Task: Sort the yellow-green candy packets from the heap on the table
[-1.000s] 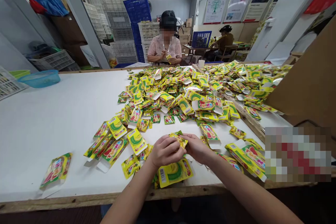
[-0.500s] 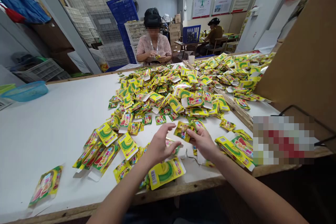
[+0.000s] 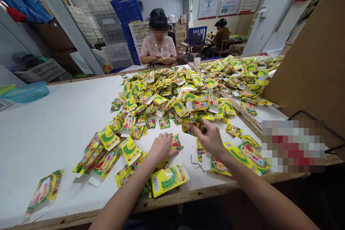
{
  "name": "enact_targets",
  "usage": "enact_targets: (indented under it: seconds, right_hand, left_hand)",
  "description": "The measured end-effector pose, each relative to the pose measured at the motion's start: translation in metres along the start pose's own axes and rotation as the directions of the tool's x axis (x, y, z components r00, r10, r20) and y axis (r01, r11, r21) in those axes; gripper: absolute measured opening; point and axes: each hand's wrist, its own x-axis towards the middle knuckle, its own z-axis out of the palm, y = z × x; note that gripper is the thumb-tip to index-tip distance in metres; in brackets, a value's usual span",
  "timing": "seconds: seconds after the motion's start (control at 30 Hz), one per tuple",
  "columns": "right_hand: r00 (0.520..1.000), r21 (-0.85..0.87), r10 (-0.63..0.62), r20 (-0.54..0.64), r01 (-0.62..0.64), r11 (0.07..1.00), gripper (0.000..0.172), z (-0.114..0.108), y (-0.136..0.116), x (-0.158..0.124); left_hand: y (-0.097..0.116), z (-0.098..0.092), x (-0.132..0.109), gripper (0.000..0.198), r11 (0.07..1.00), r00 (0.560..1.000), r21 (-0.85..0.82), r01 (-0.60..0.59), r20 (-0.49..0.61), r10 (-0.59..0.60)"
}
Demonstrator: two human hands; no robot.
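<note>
My right hand (image 3: 210, 137) pinches small yellow-green candy packets (image 3: 192, 126) just above the white table (image 3: 67, 122), in front of the large pile. My left hand (image 3: 162, 146) is palm down, lower and to the left, its fingers closed over a green and red packet (image 3: 176, 142) whose right part sticks out. Under the left wrist lies a yellow box (image 3: 169, 179) with a green melon picture. To the left, several yellow boxes (image 3: 108, 138) lie or lean together. Another box (image 3: 221, 165) lies partly beneath the right forearm.
A big pile of yellow boxes and packets (image 3: 167, 90) covers the table's far middle. A wooden strip (image 3: 239, 113) and a cardboard sheet (image 3: 307, 64) stand at the right. A blue basin (image 3: 27, 92) is far left. A person (image 3: 158, 48) sits opposite, holding a packet.
My right hand has moved up slightly with its packets. My left hand, open before, has turned palm down and closed over a packet on the table.
</note>
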Motion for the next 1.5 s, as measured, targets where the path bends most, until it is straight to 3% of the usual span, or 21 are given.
enact_targets:
  seconds: [0.1,0.2,0.3,0.37,0.47,0.53,0.73,0.87,1.0,1.13,1.2,1.33,1.43,1.5]
  right_hand:
    - [0.995,-0.001,-0.096,-0.003,0.096,0.995,0.015,0.010,-0.011,0.000]
    - [0.986,-0.038,-0.167,0.003,0.167,0.985,0.012,0.012,-0.020,0.004]
    - [0.961,-0.075,-0.189,0.201,0.208,0.975,0.010,0.004,-0.029,0.010]
    - [0.919,-0.081,-0.151,0.364,0.193,0.978,0.012,-0.002,-0.032,0.014]
    - [0.862,-0.084,-0.113,0.494,0.177,0.981,0.013,-0.004,-0.033,0.019]
    - [0.851,-0.076,-0.131,0.509,0.195,0.978,0.013,-0.001,-0.035,0.020]
    - [0.863,-0.055,-0.232,0.449,0.286,0.957,0.011,0.012,-0.050,0.017]
    - [0.820,-0.044,-0.188,0.540,0.251,0.967,0.006,0.016,-0.057,0.020]
    - [0.783,0.076,-0.064,0.619,0.021,0.997,0.009,0.020,-0.054,0.026]
    - [0.838,0.222,0.045,0.544,-0.196,0.955,0.021,0.029,-0.050,0.026]
    - [0.886,0.218,0.063,0.460,-0.182,0.959,0.019,0.037,-0.050,0.023]
    - [0.968,0.092,-0.018,0.249,-0.006,0.996,0.016,0.052,-0.048,0.013]
    - [0.978,0.009,-0.070,0.199,0.069,0.998,0.018,0.055,-0.046,0.010]
    - [0.967,-0.002,-0.081,0.242,0.084,0.996,0.018,0.052,-0.046,0.008]
  left_hand:
    - [-0.001,-0.006,-0.007,0.047,0.992,0.980,-0.126,0.027,-0.191,-0.051]
    - [-0.002,-0.009,-0.017,0.047,0.973,0.874,-0.227,-0.032,-0.479,-0.083]
    - [-0.001,-0.006,-0.025,0.044,0.975,0.758,-0.201,-0.098,-0.650,-0.057]
    - [-0.001,-0.002,-0.029,0.043,0.977,0.718,-0.166,-0.131,-0.696,-0.022]
    - [0.000,0.003,-0.032,0.041,0.970,0.710,-0.133,-0.203,-0.703,0.053]
    - [0.000,0.004,-0.034,0.040,0.962,0.700,-0.143,-0.233,-0.712,0.063]
    - [0.002,0.002,-0.040,0.043,0.938,0.655,-0.283,-0.200,-0.750,-0.087]
    - [0.003,0.003,-0.041,0.042,0.943,0.601,-0.251,-0.220,-0.796,-0.071]
    - [0.000,0.001,-0.040,0.040,0.959,0.648,-0.230,-0.164,-0.758,-0.071]
    - [-0.004,0.001,-0.039,0.042,0.941,0.673,-0.311,-0.136,-0.726,-0.143]
    - [-0.004,0.001,-0.040,0.043,0.925,0.690,-0.356,-0.137,-0.704,-0.169]
    - [-0.001,0.000,-0.042,0.044,0.813,0.751,-0.560,-0.160,-0.603,-0.269]
    - [0.001,-0.002,-0.043,0.042,0.751,0.778,-0.644,-0.144,-0.543,-0.316]
    - [0.001,-0.002,-0.043,0.042,0.781,0.756,-0.611,-0.129,-0.570,-0.321]
